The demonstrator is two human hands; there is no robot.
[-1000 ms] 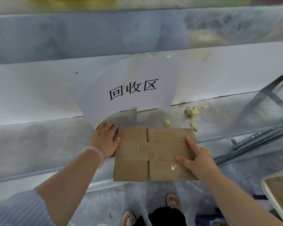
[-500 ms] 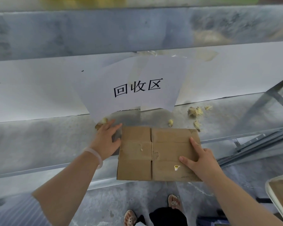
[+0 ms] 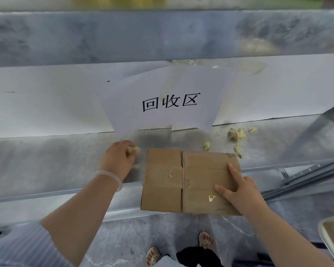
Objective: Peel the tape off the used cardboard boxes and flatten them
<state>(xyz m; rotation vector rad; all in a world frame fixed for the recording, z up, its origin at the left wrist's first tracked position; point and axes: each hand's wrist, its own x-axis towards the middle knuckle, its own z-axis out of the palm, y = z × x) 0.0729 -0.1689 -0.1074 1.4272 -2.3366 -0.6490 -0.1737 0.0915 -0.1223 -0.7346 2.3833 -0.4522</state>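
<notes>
A flattened brown cardboard box (image 3: 166,182) lies on the grey metal shelf (image 3: 46,162), its near edge overhanging the shelf's front rim. My right hand (image 3: 237,191) presses flat on the box's right half, fingers spread. To the left of the box, my left hand (image 3: 118,158) is closed around a crumpled yellowish wad of tape (image 3: 133,149) just above the shelf surface. A small tape scrap (image 3: 170,173) and a yellow sticker (image 3: 212,198) remain on the cardboard.
Several crumpled tape wads (image 3: 236,133) lie on the shelf behind and right of the box. A white paper sign (image 3: 170,103) with printed characters hangs on the back wall. A tray's edge (image 3: 332,239) shows at lower right. My feet (image 3: 206,240) stand on the concrete floor below.
My left hand has left the box's left edge, moved slightly left and closed around a wad of tape. The right hand stays pressed on the box.
</notes>
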